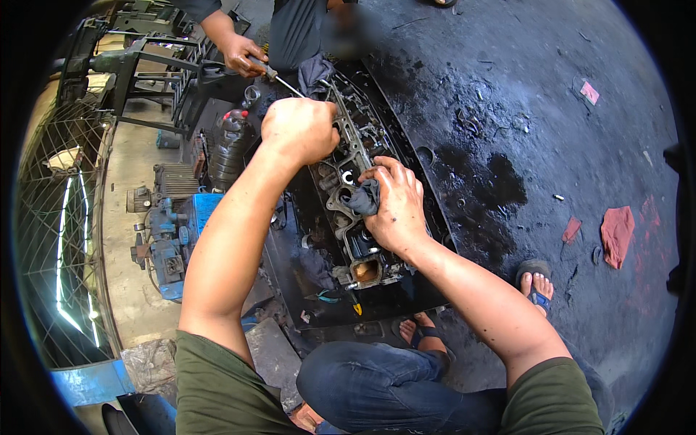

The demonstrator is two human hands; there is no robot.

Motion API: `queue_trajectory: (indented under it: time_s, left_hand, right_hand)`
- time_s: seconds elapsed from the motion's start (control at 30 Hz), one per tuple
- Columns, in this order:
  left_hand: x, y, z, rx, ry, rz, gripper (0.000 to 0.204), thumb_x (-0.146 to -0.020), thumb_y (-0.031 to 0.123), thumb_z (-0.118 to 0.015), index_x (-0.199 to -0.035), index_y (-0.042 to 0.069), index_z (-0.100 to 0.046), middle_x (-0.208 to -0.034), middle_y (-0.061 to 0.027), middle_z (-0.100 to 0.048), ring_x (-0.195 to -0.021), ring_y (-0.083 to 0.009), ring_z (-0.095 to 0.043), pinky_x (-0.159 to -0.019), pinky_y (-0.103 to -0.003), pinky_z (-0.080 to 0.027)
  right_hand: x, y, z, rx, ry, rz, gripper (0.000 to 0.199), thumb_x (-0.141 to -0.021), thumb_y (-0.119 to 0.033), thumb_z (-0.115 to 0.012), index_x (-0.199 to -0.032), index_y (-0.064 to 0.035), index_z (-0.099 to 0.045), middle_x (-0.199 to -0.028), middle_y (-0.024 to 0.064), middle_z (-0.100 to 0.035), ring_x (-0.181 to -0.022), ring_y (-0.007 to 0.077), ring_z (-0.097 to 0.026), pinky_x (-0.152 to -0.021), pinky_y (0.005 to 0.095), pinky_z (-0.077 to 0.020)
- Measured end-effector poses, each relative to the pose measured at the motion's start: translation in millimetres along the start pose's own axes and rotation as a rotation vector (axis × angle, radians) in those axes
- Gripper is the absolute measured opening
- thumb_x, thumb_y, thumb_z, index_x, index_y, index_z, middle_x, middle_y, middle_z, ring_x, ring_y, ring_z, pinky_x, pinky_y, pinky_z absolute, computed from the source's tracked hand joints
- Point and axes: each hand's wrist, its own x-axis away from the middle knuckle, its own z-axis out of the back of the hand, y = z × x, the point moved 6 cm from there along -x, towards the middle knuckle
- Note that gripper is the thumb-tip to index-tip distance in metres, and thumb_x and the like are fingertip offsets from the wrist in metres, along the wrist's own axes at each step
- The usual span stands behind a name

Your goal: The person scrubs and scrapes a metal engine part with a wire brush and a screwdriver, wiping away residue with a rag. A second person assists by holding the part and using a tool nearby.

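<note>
Dark, oil-stained floor [554,156]; wire mesh [40,254] left, bright light streaks [69,319].

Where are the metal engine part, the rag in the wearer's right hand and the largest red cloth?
Engine part [330,179]: head view, left side.
Rag [363,199]: head view, visible middle.
Red cloth [617,237]: head view, middle.

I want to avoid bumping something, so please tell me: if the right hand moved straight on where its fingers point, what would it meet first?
Probably the metal engine part, just ahead of the right hand and the dark cloth it holds; any gap between them is hard to judge.
</note>
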Motion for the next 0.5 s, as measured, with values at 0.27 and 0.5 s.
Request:
queue_trajectory:
  time_s: [0.27, 0.5]
  left_hand:
    - [-14.3, 10.8, 32.4, -0.123, -0.225, -0.095, 0.017, -0.082, 0.013, -0.074, -0.097, 0.013, -0.083, -0.101, -0.0101, -0.082, -0.099, -0.0292, -0.079, -0.084, -0.043, -0.063]
    - [-12.3, 11.7, 11.7, -0.104, -0.172, -0.081, 0.018, -0.080, 0.029, -0.082, -0.094, 0.016, -0.079, -0.095, -0.0069, -0.080, -0.096, -0.0303, -0.077, -0.083, -0.045, -0.061]
  right_hand:
    - [0.8, 0.6, -1.4, 0.014, -0.014, -0.017, 0.063, -0.063, 0.002, -0.081, -0.122, -0.0158, -0.064, -0.146, 0.0102, -0.052, -0.137, 0.0363, -0.049, -0.114, 0.0502, -0.0392]
    - [1.3, 0.7, -1.7, 0.011, -0.005, -0.019, 0.063, -0.064, 0.001, -0.081, -0.121, -0.0170, -0.065, -0.146, 0.0091, -0.052, -0.137, 0.0361, -0.049, -0.114, 0.0499, -0.0389]
